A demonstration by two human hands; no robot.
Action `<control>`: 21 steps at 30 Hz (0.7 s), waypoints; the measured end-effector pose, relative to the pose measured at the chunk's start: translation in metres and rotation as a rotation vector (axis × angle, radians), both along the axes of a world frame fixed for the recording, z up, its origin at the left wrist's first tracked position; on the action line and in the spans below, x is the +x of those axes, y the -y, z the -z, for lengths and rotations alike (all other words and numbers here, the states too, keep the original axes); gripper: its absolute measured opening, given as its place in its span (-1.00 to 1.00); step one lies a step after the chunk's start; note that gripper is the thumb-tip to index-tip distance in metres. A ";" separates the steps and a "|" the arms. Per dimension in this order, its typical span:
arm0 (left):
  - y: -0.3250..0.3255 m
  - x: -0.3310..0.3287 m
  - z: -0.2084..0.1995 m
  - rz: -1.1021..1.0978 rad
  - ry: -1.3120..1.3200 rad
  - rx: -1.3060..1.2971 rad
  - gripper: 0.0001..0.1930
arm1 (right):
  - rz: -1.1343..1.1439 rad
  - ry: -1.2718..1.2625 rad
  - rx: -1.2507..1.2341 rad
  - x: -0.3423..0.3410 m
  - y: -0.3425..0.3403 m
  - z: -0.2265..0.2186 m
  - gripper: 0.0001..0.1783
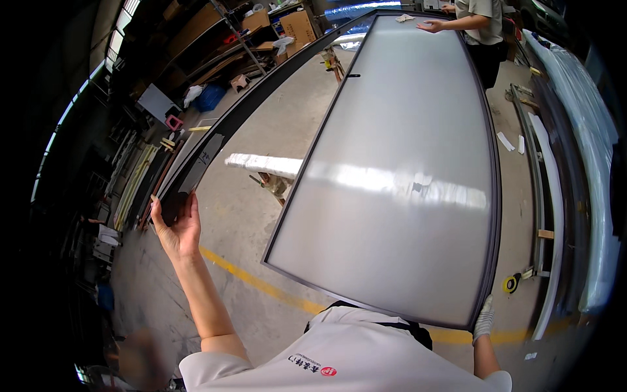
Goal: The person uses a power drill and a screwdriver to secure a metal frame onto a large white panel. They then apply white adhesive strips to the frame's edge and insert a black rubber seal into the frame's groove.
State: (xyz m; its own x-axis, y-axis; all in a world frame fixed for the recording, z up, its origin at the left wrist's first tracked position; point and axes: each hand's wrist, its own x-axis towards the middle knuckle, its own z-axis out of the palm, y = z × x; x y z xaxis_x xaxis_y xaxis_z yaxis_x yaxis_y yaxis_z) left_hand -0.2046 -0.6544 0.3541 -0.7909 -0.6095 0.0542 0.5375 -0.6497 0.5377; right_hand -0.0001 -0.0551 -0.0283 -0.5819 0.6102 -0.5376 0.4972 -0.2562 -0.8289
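Observation:
A large frosted glass panel (392, 130) in a dark frame lies in front of me, stretching away to the far end. At its near right corner, my right hand (484, 320), in a white glove, is closed on the frame's edge. Out to the left, my bare left hand (179, 228) holds the near end of a long dark frame profile (261, 85), thumb on one side and fingers on the other. The profile runs up and away toward the panel's far end. A grey label-like patch (204, 160) shows on it near my hand.
Beneath the panel, a support wrapped in white film (261, 163) sticks out leftward. A person (480, 32) stands at the far right, one hand held over the panel. Wrapped profiles (588, 163) and a yellow tape roll (511, 283) lie right. Shelving with cardboard (299, 31) stands behind.

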 end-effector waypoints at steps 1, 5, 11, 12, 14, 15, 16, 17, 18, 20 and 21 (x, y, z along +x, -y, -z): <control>0.004 -0.003 0.008 -0.001 0.001 0.027 -0.54 | 0.014 -0.018 0.010 0.000 -0.001 0.005 -0.15; 0.022 -0.005 0.036 -0.006 -0.003 0.084 -0.55 | 0.022 0.018 0.044 0.012 -0.022 0.040 -0.13; 0.039 -0.011 0.073 0.007 0.018 0.125 -0.51 | 0.054 0.089 0.084 0.016 -0.019 0.038 -0.12; 0.041 -0.011 0.079 0.017 0.013 0.127 -0.51 | 0.040 0.092 0.100 0.013 -0.018 0.031 -0.11; 0.045 -0.010 0.091 0.046 0.002 0.129 -0.51 | 0.039 0.129 0.096 0.010 -0.014 0.019 -0.10; 0.045 -0.012 0.098 0.034 -0.001 0.153 -0.52 | 0.051 0.161 0.081 0.011 -0.018 0.020 -0.09; 0.045 -0.013 0.102 0.016 -0.008 0.171 -0.52 | 0.058 0.189 0.059 0.011 -0.020 0.025 -0.08; 0.045 -0.014 0.106 -0.001 -0.016 0.189 -0.53 | 0.073 0.170 0.102 0.012 -0.021 0.029 -0.07; 0.045 -0.016 0.113 0.005 -0.011 0.190 -0.53 | 0.064 0.149 0.091 0.013 -0.023 0.030 -0.07; 0.048 -0.010 0.126 -0.004 0.005 0.191 -0.54 | 0.026 0.115 0.067 0.009 -0.021 0.024 -0.08; 0.047 -0.011 0.133 -0.024 0.008 0.229 -0.55 | 0.051 0.095 0.085 0.012 -0.026 0.033 -0.08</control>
State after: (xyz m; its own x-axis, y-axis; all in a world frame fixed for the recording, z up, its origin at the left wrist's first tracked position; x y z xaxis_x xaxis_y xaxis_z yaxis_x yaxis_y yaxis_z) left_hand -0.2154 -0.7014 0.2216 -0.7757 -0.6241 -0.0939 0.5507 -0.7419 0.3825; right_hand 0.0120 -0.0288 -0.0617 -0.4978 0.6835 -0.5340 0.5628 -0.2139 -0.7985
